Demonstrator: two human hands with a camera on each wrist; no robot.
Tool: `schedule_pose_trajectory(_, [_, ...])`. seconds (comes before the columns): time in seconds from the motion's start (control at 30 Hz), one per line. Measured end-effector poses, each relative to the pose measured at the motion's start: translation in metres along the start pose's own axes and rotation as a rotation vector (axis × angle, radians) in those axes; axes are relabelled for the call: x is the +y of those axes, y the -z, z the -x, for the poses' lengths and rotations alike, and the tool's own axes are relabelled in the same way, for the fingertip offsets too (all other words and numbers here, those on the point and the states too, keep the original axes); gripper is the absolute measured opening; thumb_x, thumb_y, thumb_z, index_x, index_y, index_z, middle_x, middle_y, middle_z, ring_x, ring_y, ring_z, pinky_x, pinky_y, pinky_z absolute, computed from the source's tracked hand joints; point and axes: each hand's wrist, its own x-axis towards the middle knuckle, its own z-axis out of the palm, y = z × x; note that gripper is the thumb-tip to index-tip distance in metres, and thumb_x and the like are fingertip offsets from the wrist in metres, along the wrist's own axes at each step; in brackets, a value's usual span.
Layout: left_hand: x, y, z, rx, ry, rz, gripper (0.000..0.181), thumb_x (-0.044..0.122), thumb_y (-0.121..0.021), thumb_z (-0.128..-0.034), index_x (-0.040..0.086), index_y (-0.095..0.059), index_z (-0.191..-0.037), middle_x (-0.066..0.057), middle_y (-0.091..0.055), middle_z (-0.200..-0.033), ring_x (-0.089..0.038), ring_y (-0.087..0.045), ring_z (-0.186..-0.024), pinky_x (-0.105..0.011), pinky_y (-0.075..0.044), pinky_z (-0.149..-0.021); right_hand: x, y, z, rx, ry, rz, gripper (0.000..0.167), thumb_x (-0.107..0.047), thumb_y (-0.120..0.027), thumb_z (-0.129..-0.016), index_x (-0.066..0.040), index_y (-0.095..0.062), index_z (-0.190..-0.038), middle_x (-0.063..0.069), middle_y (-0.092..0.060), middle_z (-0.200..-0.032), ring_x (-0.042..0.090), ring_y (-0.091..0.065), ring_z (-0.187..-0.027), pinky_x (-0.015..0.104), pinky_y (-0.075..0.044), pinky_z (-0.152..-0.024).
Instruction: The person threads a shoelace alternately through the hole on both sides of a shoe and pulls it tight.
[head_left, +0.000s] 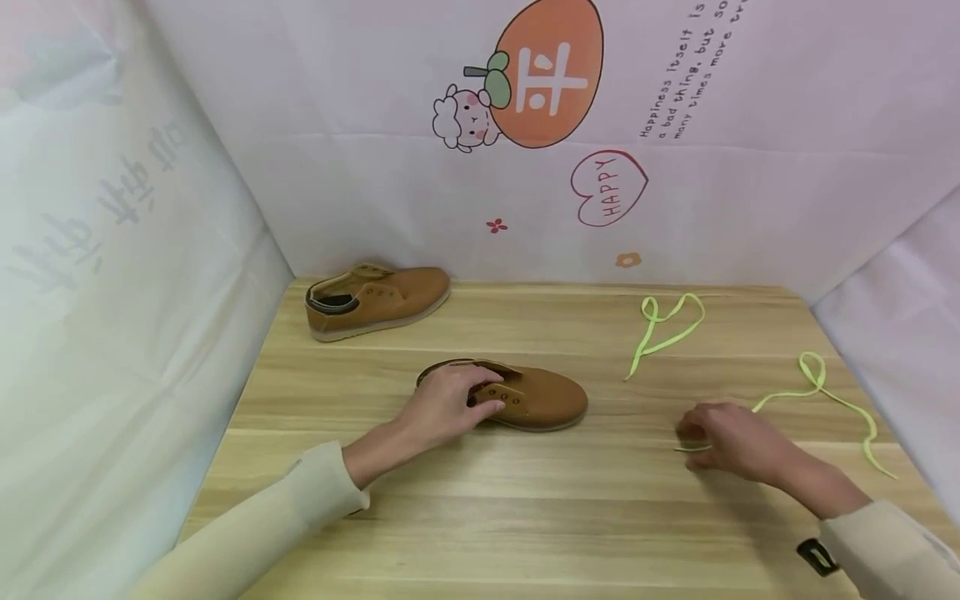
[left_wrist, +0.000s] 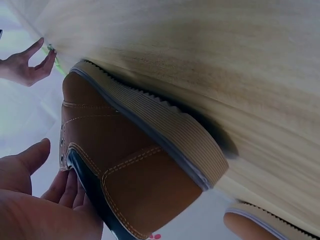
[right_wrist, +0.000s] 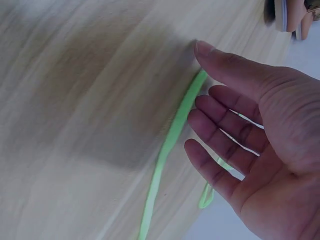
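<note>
Has a flat, neon-green fabric shoelace (right_wrist: 172,135) just beneath the nearer, loosely parted right hand (head_left: 735,437), lying crosswise with one tip out leftward, towards the low, tan-brown shoe (head_left: 555,396) with the left hand (head_left: 450,400), thumb apart from fingers, at its opening.

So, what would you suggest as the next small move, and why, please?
I'd probably have the right hand pinch the nearer green lace: in the right wrist view its thumb and fingers stand apart beside it, while the left hand touches the nearer shoe, whose visible eyelets hold no lace.
</note>
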Motion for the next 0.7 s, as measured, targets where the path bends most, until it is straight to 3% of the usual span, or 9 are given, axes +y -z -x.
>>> schedule_pose_trajectory(0.13, [0.001,-0.003,-0.004,-0.036,0.043,0.048,0.023,0.027,-0.082,-0.0953,0.013,-0.079,-0.113,0.006,-0.071,-0.08,-0.003,-0.043,-0.054,-0.025,-0.047,-0.064,0.007,-0.003,0.003,-0.001,0.005,-0.034,0.034,-0.022,-0.098,-0.072,-0.014,-0.074,-0.095,-0.013,-0.069,-0.087,0.005,-0.064,-0.077,0.029,-0.055,-0.067])
schedule_pose_trajectory(0.27, [0.0,-0.005,-0.007,-0.043,0.067,0.089,0.022,0.026,-0.081,-0.0956,0.01,-0.079,-0.11,0.011,-0.057,-0.064,0.001,-0.029,-0.047,-0.021,-0.037,-0.056,0.011,-0.007,0.004,0.038,0.054,-0.063,0.028,-0.014,-0.096,-0.074,-0.018,-0.072,-0.089,-0.016,-0.066,-0.084,-0.001,-0.06,-0.073,0.026,-0.053,-0.064])
schedule_pose_trajectory(0.43, [0.001,-0.006,-0.01,-0.061,0.089,0.12,0.021,0.027,-0.08,-0.0968,0.009,-0.08,-0.109,0.012,-0.044,-0.057,0.0,-0.027,-0.047,-0.021,-0.031,-0.052,0.016,-0.011,0.005,0.085,0.092,-0.078,0.027,-0.007,-0.093,-0.075,-0.021,-0.072,-0.084,-0.017,-0.068,-0.081,-0.004,-0.06,-0.071,0.025,-0.053,-0.061])
schedule_pose_trajectory(0.7, [0.001,-0.008,-0.014,-0.07,0.114,0.086,0.016,0.031,-0.079,-0.097,0.015,-0.081,-0.1,0.012,-0.06,-0.064,-0.001,-0.035,-0.051,-0.025,-0.042,-0.061,0.019,-0.017,0.005,0.133,0.116,-0.061,0.028,-0.003,-0.091,-0.076,-0.022,-0.072,-0.079,-0.019,-0.066,-0.077,-0.006,-0.057,-0.069,0.024,-0.052,-0.058])
